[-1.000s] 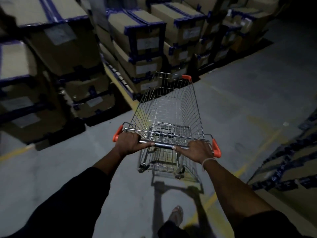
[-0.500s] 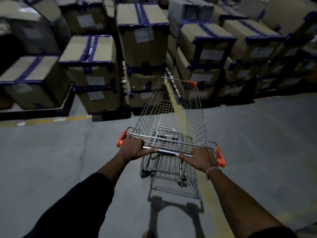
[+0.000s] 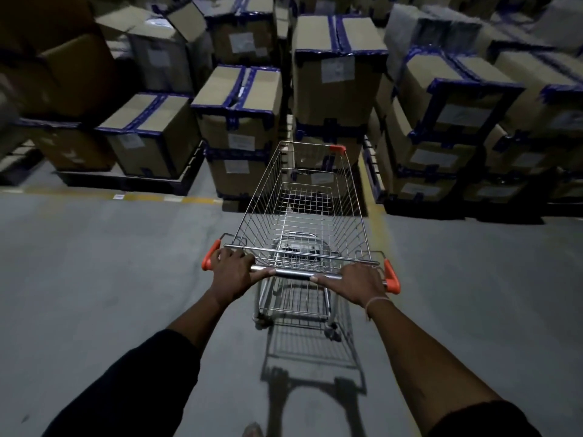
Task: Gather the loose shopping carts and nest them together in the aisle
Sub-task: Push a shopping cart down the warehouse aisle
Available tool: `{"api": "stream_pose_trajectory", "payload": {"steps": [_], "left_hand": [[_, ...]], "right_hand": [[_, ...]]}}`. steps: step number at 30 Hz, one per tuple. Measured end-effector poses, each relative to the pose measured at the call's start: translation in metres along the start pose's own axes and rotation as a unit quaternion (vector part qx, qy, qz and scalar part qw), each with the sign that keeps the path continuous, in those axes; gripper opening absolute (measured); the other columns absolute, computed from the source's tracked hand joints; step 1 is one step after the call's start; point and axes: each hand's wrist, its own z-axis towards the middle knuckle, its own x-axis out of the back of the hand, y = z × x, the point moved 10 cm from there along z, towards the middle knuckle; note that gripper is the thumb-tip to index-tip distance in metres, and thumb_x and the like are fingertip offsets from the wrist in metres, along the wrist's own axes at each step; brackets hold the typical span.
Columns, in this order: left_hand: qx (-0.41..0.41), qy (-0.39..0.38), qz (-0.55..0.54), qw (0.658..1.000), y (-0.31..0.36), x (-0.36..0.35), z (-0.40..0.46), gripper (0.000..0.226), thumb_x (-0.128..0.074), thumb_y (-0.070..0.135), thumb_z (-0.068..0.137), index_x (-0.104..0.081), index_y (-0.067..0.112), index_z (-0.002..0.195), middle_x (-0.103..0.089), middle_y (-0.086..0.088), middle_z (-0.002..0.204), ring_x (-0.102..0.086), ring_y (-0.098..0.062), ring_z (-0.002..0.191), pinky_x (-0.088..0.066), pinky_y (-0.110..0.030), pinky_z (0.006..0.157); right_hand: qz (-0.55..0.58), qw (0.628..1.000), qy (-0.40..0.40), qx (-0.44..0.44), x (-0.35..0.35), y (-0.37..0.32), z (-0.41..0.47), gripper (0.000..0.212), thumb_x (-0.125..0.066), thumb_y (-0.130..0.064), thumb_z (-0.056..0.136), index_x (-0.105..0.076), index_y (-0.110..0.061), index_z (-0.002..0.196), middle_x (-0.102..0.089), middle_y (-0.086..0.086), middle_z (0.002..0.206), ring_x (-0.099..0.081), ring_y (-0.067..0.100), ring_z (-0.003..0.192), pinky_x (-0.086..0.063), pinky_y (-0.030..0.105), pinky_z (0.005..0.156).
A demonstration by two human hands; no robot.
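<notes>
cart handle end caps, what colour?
Orange, on both ends of the cart handle: left cap, right cap. The head view shows it.

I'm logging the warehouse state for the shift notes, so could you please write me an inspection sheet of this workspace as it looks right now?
Surface: grey concrete floor with worn yellow lines; dim light.
Job's things: one wire shopping cart, basket empty, orange caps at the handle ends; no second cart in view to nest with.
Clutter: a small pale scrap on the yellow line at left.
Grippers: left hand and right hand each grip the cart's handle bar.
Cables: nothing seen.
Surroundings: stacked cardboard boxes sealed with blue tape, on dark pallets, directly ahead of the cart's front; one box at upper left has an open flap.
</notes>
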Motion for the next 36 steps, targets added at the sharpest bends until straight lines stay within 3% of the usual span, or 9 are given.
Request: {"api": "stream_pose_trajectory", "payload": {"steps": [4, 6, 9, 13, 18, 26, 30, 34, 36], "left_hand": [[0.006, -0.046, -0.025, 0.999, -0.024, 0.008, 0.006, 0.085, -0.016, 0.100, 0.073, -0.065, 0.031, 0.080, -0.068, 0.004, 0.097, -0.055, -0.028, 0.110, -0.032, -0.048, 0.103], [0.004, -0.058, -0.038, 0.998, -0.032, 0.013, 0.011, 0.083, -0.017, 0.097, 0.072, -0.063, 0.029, 0.080, -0.068, 0.004, 0.098, -0.054, -0.027, 0.112, -0.028, -0.047, 0.105], [-0.006, -0.067, -0.050, 0.996, -0.044, 0.016, 0.022, 0.082, -0.015, 0.096, 0.074, -0.061, 0.028, 0.078, -0.065, 0.003, 0.091, -0.054, -0.028, 0.109, -0.028, -0.047, 0.103], [-0.024, -0.081, -0.066, 0.994, -0.054, 0.010, 0.043, 0.085, -0.009, 0.096, 0.076, -0.059, 0.028, 0.079, -0.066, 0.003, 0.092, -0.054, -0.027, 0.107, -0.027, -0.047, 0.100], [-0.046, -0.102, -0.075, 0.991, -0.067, -0.001, 0.067, 0.074, -0.016, 0.086, 0.083, -0.060, 0.027, 0.090, -0.065, 0.003, 0.098, -0.056, -0.026, 0.106, -0.025, -0.049, 0.104], [-0.051, -0.115, -0.069, 0.990, -0.080, -0.005, 0.102, 0.066, -0.017, 0.088, 0.083, -0.055, 0.034, 0.085, -0.064, 0.003, 0.094, -0.059, -0.028, 0.104, -0.027, -0.054, 0.107], [-0.035, -0.151, -0.042, 0.987, -0.086, -0.008, 0.115, 0.080, -0.014, 0.081, 0.083, -0.065, 0.028, 0.114, -0.065, -0.008, 0.120, -0.051, -0.034, 0.125, -0.017, -0.059, 0.117], [-0.040, -0.145, -0.033, 0.988, -0.085, -0.008, 0.110, 0.057, -0.028, 0.060, 0.098, -0.063, 0.025, 0.126, -0.064, -0.011, 0.126, -0.048, -0.036, 0.131, 0.002, -0.065, 0.121], [-0.043, -0.133, -0.032, 0.990, -0.086, -0.006, 0.101, 0.062, -0.026, 0.057, 0.098, -0.059, 0.023, 0.137, -0.059, -0.013, 0.137, -0.043, -0.037, 0.138, -0.001, -0.065, 0.121]], "right_hand": [[-0.006, 1.000, 0.021, 0.003, -0.001, -0.022, 0.017, 0.093, -0.025, -0.107, 0.073, -0.061, -0.022, 0.063, -0.064, -0.003, 0.062, -0.061, 0.014, 0.060, -0.055, 0.032, 0.075], [-0.027, 0.999, 0.032, 0.004, -0.001, -0.031, 0.027, 0.101, -0.016, -0.110, 0.070, -0.066, -0.022, 0.065, -0.063, -0.006, 0.060, -0.061, 0.013, 0.061, -0.054, 0.035, 0.082], [-0.051, 0.997, 0.056, -0.002, 0.002, -0.042, 0.040, 0.097, -0.006, -0.109, 0.068, -0.057, -0.027, 0.061, -0.059, -0.007, 0.063, -0.062, 0.018, 0.071, -0.045, 0.044, 0.093], [-0.027, 0.994, 0.102, -0.041, 0.007, -0.046, 0.055, 0.097, -0.016, -0.106, 0.075, -0.074, -0.029, 0.089, -0.073, 0.001, 0.089, -0.067, 0.026, 0.094, -0.041, 0.051, 0.101], [0.013, 0.995, 0.086, -0.058, 0.005, -0.045, 0.083, 0.103, -0.012, -0.103, 0.076, -0.071, -0.026, 0.111, -0.072, 0.006, 0.113, -0.060, 0.033, 0.115, -0.036, 0.051, 0.108], [0.027, 0.996, 0.069, -0.052, 0.002, -0.044, 0.124, 0.111, 0.001, -0.104, 0.073, -0.067, -0.026, 0.113, -0.068, 0.010, 0.119, -0.058, 0.036, 0.115, -0.033, 0.051, 0.107], [0.025, 0.997, 0.052, -0.048, 0.011, -0.050, 0.135, 0.104, -0.006, -0.097, 0.078, -0.065, -0.024, 0.122, -0.066, 0.014, 0.128, -0.054, 0.039, 0.122, -0.030, 0.051, 0.111], [0.023, 0.999, 0.029, -0.023, 0.015, -0.052, 0.141, 0.079, -0.024, -0.086, 0.093, -0.063, -0.024, 0.124, -0.064, 0.016, 0.132, -0.053, 0.040, 0.126, -0.028, 0.051, 0.113], [0.024, 0.999, 0.014, -0.019, 0.012, -0.051, 0.142, 0.085, -0.020, -0.089, 0.091, -0.061, -0.024, 0.127, -0.063, 0.016, 0.134, -0.053, 0.039, 0.127, -0.027, 0.051, 0.114]]}}
